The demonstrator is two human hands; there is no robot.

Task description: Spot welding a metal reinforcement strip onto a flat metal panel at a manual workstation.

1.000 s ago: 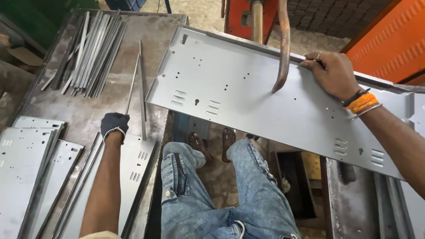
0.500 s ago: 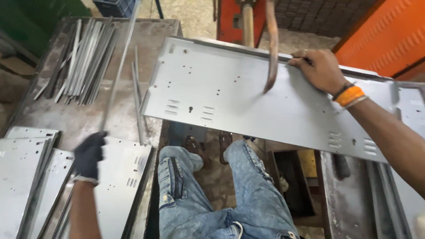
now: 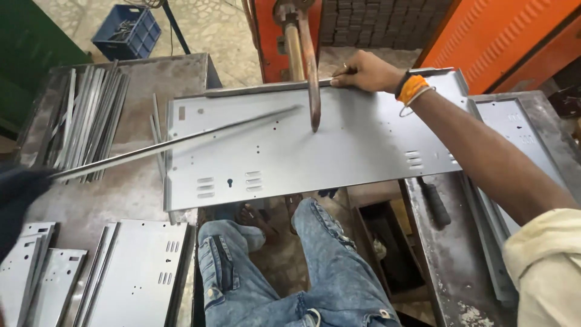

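Observation:
A large grey sheet-metal panel (image 3: 351, 151) with slots and holes lies flat under the curved copper arm (image 3: 310, 72) of an orange machine. My right hand (image 3: 366, 72) grips the panel's far edge; it wears an orange wristband. My left hand (image 3: 18, 191), in a dark glove at the left edge, holds one end of a long thin metal strip (image 3: 181, 140). The strip reaches out over the panel, its tip near the copper arm.
A bundle of metal strips (image 3: 85, 118) lies on the left steel table (image 3: 121, 188). Stacked punched panels (image 3: 136, 272) sit at the lower left. More panels (image 3: 520, 127) rest on the right bench. A blue crate (image 3: 126, 31) stands on the floor. My knees in jeans (image 3: 290, 272) are below.
My left hand lifted a long strip from the table and swung it across over the panel. My right hand shifted the panel so it lies squarer under the copper arm.

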